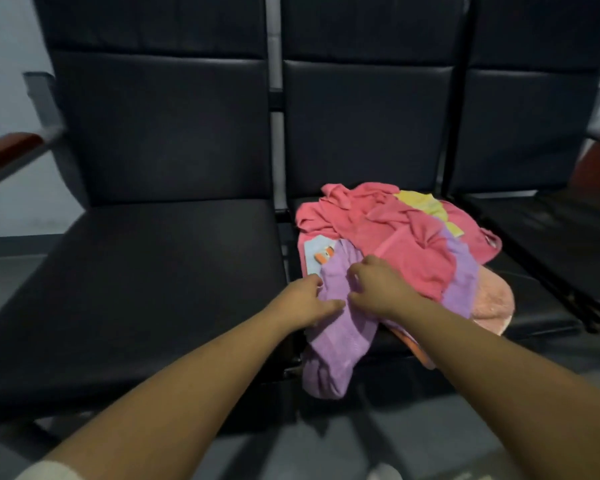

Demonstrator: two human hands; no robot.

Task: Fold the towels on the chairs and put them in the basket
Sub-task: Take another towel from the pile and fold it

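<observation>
Both my hands are at the purple towel (340, 337), which lies at the front left corner of the middle seat (534, 306) and droops over its front edge. My left hand (305, 303) is at its left side and my right hand (378, 289) is on top, fingers bent onto the cloth. Whether they have pinched it I cannot tell. I judge it the nearest, loosest piece of the pile (395, 237). The left seat (153, 289) would serve for folding. No basket shows.
</observation>
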